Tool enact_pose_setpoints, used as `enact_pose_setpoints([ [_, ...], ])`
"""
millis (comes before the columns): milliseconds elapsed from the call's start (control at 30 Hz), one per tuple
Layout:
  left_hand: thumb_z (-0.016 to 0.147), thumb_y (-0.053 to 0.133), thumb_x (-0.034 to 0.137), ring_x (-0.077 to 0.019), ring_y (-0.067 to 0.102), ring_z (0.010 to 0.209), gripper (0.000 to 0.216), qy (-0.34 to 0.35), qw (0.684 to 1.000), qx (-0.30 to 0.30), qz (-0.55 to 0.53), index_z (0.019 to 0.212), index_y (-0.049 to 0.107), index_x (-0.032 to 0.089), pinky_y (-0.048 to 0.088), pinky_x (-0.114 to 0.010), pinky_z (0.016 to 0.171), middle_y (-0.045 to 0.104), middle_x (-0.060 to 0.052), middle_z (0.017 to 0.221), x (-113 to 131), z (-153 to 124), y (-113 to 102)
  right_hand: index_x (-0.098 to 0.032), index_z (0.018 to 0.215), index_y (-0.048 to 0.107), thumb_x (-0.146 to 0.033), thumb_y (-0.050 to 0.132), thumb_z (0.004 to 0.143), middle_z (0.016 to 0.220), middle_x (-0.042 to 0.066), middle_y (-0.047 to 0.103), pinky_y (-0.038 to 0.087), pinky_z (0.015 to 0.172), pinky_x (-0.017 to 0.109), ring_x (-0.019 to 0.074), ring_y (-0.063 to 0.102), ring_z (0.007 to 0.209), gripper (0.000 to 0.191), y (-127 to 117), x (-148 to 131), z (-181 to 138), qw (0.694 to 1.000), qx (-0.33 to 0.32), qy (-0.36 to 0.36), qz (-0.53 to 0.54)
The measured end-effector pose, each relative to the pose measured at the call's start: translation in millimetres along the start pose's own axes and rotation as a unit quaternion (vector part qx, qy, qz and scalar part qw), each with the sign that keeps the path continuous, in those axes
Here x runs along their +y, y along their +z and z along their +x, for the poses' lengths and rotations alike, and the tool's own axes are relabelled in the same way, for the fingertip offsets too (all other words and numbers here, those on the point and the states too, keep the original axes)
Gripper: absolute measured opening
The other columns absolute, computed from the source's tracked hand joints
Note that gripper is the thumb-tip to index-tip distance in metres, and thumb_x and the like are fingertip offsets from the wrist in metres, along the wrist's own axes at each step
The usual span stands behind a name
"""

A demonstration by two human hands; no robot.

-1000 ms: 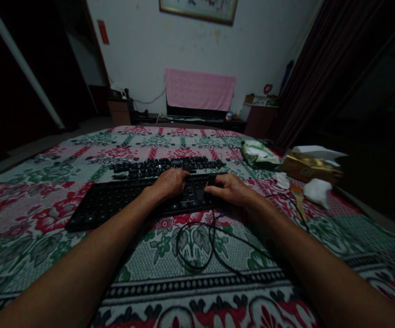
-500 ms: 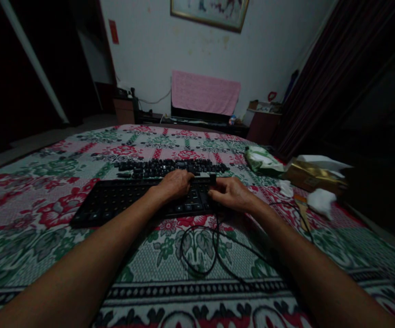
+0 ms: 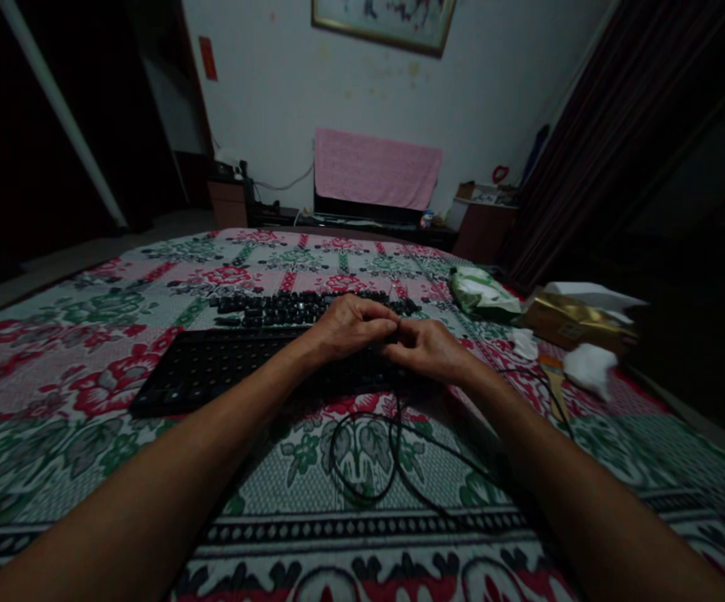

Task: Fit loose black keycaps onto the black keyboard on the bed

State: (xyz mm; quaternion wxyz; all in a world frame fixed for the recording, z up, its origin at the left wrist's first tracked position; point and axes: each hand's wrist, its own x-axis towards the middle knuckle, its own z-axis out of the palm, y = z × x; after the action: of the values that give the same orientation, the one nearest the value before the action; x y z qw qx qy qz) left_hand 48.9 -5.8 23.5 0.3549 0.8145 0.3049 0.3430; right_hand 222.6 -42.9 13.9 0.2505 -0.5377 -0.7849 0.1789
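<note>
A black keyboard (image 3: 211, 368) lies on the patterned cloth, with many key positions on its left part bare of caps. Above its right end my two hands meet at the fingertips. My right hand (image 3: 428, 347) is closed in a pinch on a small black keycap, now almost fully covered by fingers. From the other side, my left hand (image 3: 353, 326) pinches at that same spot, thumb and forefinger together. Loose black keycaps (image 3: 268, 309) lie in rows just behind the keyboard, partly hidden by my left hand.
A black cable (image 3: 368, 500) loops on the cloth in front of the keyboard. To the right lie a brush (image 3: 553, 389), crumpled white tissues (image 3: 589, 368), a gold box (image 3: 579, 322) and a green-and-white packet (image 3: 482, 294). A pink cloth (image 3: 378, 167) covers a screen at the wall.
My left hand has lifted off the keyboard and moved right to meet my right hand's fingertips. The black keycap, visible in my right fingers before, is now mostly hidden.
</note>
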Motion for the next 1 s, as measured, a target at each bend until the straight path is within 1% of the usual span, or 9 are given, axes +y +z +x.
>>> enact_pose_setpoints([
  [133, 0.071, 0.055, 0.023, -0.0124, 0.062, 0.068, 0.021, -0.013, 0.998, 0.043, 0.043, 0.081, 0.071, 0.014, 0.047, -0.020, 0.062, 0.070, -0.001, 0.074, 0, 2, 2, -0.017, 0.080, 0.061, -0.037, 0.059, 0.069, 0.070, 0.001, 0.061, 0.036, 0.055, 0.023, 0.0132, 0.053, 0.063, 0.023, -2, -11, 1, 0.996, 0.081, 0.020, -0.026],
  [200, 0.070, 0.055, 0.022, -0.0124, 0.062, 0.067, 0.020, -0.008, 0.996, 0.055, 0.065, 0.079, 0.071, 0.014, 0.046, -0.020, 0.061, 0.070, -0.001, 0.072, 2, 2, 2, -0.017, 0.081, 0.062, -0.031, 0.058, 0.069, 0.072, 0.002, 0.063, 0.036, 0.057, 0.023, 0.0143, 0.055, 0.065, 0.019, -2, -17, 1, 0.994, 0.095, 0.027, -0.042],
  [333, 0.071, 0.055, 0.021, -0.0122, 0.061, 0.068, 0.020, 0.044, 0.991, 0.038, 0.122, 0.079, 0.071, 0.015, 0.045, -0.021, 0.063, 0.070, -0.001, 0.073, 10, 0, 3, -0.017, 0.076, 0.065, -0.025, 0.054, 0.070, 0.065, 0.004, 0.064, 0.033, 0.054, 0.024, 0.0160, 0.056, 0.062, 0.015, -3, -27, -2, 0.993, 0.065, 0.038, -0.092],
  [500, 0.072, 0.052, 0.019, -0.0118, 0.060, 0.064, 0.021, 0.072, 0.979, 0.024, 0.187, 0.078, 0.072, 0.017, 0.043, -0.021, 0.061, 0.069, -0.001, 0.069, 20, -3, 5, -0.017, 0.085, 0.068, -0.028, 0.054, 0.071, 0.067, 0.005, 0.067, 0.030, 0.050, 0.023, 0.0156, 0.058, 0.061, 0.023, -8, -33, -7, 0.983, 0.038, 0.053, -0.172],
  [700, 0.072, 0.054, 0.024, -0.0117, 0.059, 0.064, 0.020, 0.062, 0.989, 0.008, 0.137, 0.077, 0.072, 0.016, 0.043, -0.022, 0.060, 0.068, -0.001, 0.069, 19, -1, 3, -0.016, 0.083, 0.070, -0.024, 0.052, 0.071, 0.063, 0.004, 0.066, 0.031, 0.050, 0.022, 0.0140, 0.058, 0.057, 0.023, -8, -37, -6, 0.980, 0.043, 0.067, -0.184],
  [800, 0.075, 0.053, 0.032, -0.0123, 0.060, 0.067, 0.026, 0.019, 0.997, -0.013, 0.071, 0.085, 0.071, 0.015, 0.044, -0.021, 0.058, 0.068, -0.002, 0.073, 12, 1, -1, -0.015, 0.082, 0.070, -0.027, 0.052, 0.073, 0.056, 0.003, 0.063, 0.032, 0.050, 0.021, 0.0132, 0.057, 0.055, 0.023, -7, -37, -6, 0.984, 0.051, 0.073, -0.156],
  [867, 0.077, 0.051, 0.038, -0.0133, 0.061, 0.071, 0.032, -0.003, 0.997, -0.014, 0.073, 0.091, 0.070, 0.016, 0.045, -0.021, 0.061, 0.069, -0.003, 0.078, 6, 1, -4, -0.014, 0.079, 0.070, -0.030, 0.051, 0.075, 0.052, 0.002, 0.061, 0.032, 0.049, 0.021, 0.0123, 0.055, 0.052, 0.025, -7, -36, -6, 0.986, 0.052, 0.074, -0.140],
  [933, 0.079, 0.049, 0.038, -0.0149, 0.061, 0.076, 0.032, -0.010, 0.989, -0.012, 0.144, 0.093, 0.069, 0.017, 0.046, -0.023, 0.066, 0.069, -0.003, 0.082, -1, 0, -6, -0.014, 0.075, 0.069, -0.032, 0.051, 0.076, 0.051, 0.001, 0.060, 0.032, 0.048, 0.021, 0.0114, 0.053, 0.050, 0.025, -7, -35, -7, 0.988, 0.052, 0.073, -0.124],
  [1000, 0.080, 0.047, 0.033, -0.0174, 0.061, 0.083, 0.030, -0.018, 0.964, -0.012, 0.265, 0.093, 0.069, 0.017, 0.046, -0.027, 0.074, 0.067, -0.006, 0.089, -6, -2, -5, -0.014, 0.072, 0.068, -0.033, 0.052, 0.076, 0.051, 0.001, 0.060, 0.031, 0.048, 0.020, 0.0109, 0.053, 0.049, 0.025, -6, -33, -6, 0.989, 0.054, 0.082, -0.110],
])
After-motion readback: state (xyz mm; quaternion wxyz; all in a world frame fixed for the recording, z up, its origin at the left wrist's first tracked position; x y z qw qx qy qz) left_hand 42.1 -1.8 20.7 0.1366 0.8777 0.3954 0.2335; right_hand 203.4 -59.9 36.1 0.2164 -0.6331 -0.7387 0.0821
